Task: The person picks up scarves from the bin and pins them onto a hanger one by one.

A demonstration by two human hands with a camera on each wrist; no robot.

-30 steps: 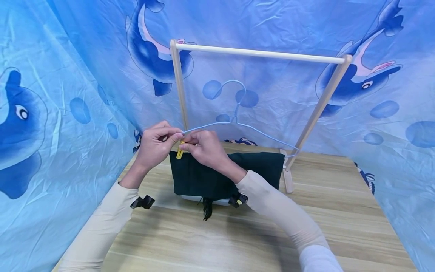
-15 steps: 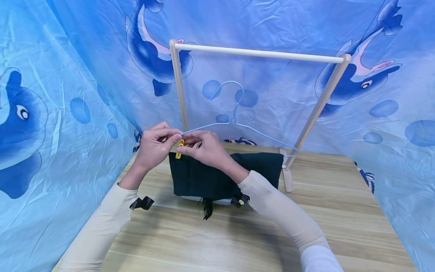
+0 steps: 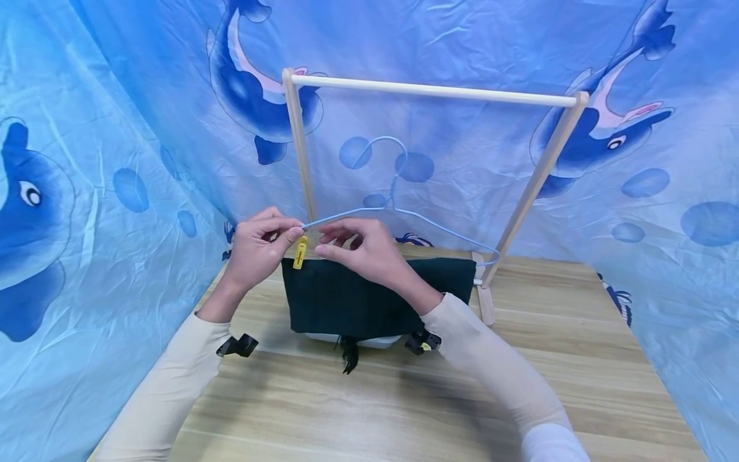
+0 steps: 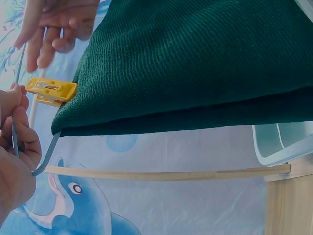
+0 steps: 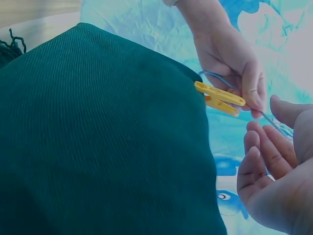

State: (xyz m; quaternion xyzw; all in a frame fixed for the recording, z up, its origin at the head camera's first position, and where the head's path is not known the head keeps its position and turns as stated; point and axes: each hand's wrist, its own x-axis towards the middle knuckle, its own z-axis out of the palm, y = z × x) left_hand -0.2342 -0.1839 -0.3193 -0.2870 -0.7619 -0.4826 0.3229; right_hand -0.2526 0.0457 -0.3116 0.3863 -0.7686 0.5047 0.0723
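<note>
A blue wire hanger (image 3: 444,230) stands hook-up in the head view. Over its lower bar lies a folded dark green ribbed cloth (image 3: 369,301) with dark tassels (image 3: 349,354). Near the cloth's upper left corner, a yellow clothespin (image 3: 299,255) is clipped on; in the left wrist view this clothespin (image 4: 54,90) bites the edge close to the hanger's bent end. My left hand (image 3: 260,250) pinches the hanger's left arm just above. Apart from the clothespin, my right hand (image 3: 372,253) holds nothing, its fingers loosely bent in the right wrist view.
Behind the hanger rises a rack with a white rod (image 3: 433,90) and wooden posts (image 3: 537,186). A pale plastic container (image 3: 381,342) shows beneath the cloth on the wooden table (image 3: 577,398). Blue dolphin-printed curtains (image 3: 473,38) enclose the back and sides.
My right hand has let go of the clothespin and drawn away to the right, its fingers spreading. The clothespin stays on the cloth. My left hand keeps its pinch on the hanger.
</note>
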